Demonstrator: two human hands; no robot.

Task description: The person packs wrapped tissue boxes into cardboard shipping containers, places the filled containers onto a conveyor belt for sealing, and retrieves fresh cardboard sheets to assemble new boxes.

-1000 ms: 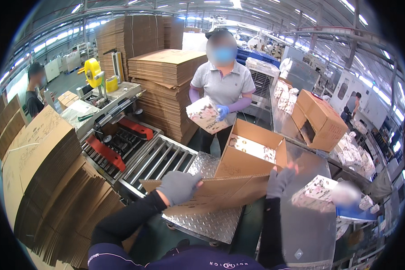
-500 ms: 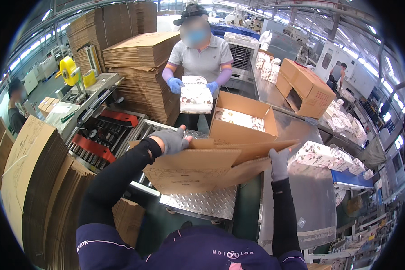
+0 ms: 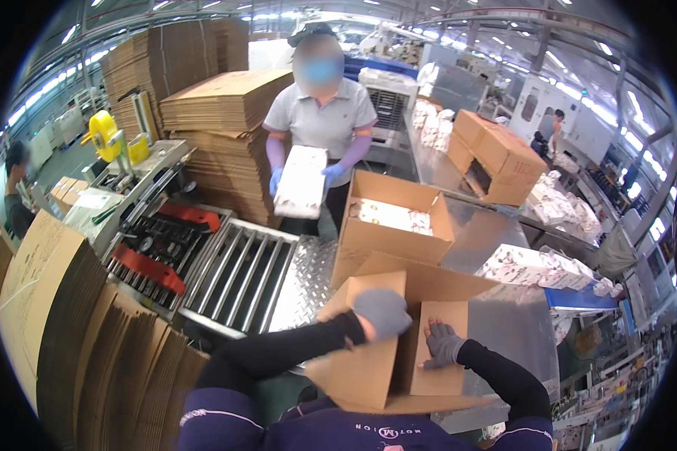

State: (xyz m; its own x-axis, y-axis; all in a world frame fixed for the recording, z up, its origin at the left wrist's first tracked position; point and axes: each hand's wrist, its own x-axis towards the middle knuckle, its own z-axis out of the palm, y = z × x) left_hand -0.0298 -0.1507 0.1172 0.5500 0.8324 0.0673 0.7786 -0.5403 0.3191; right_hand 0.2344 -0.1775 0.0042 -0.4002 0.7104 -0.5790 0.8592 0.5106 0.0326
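An open cardboard box (image 3: 357,364) lies in front of me at the metal table's edge, its flaps standing out. My left hand (image 3: 384,314), in a grey glove with bare fingertips, is against the box's left panel; it is blurred and its fingers are hidden. Flat on the box's right inner flap (image 3: 442,379) rests my right hand (image 3: 442,346), fingers spread. Just beyond stands a second open box (image 3: 399,246) with white printed packs (image 3: 391,216) inside. Across from me, a masked co-worker in blue gloves holds a white printed pack (image 3: 301,180) in both hands.
A roller conveyor (image 3: 237,278) with red guards (image 3: 149,269) runs at left, below a yellow tape roll (image 3: 107,137). Stacks of flat cardboard (image 3: 218,143) stand behind it and at near left (image 3: 49,301). More packs (image 3: 530,264) and a large carton (image 3: 496,158) are at right.
The box in my hands has moved right and nearer, onto the metal table, and its flaps have spread. My right hand now lies flat inside. The co-worker's pack has tilted and lowered.
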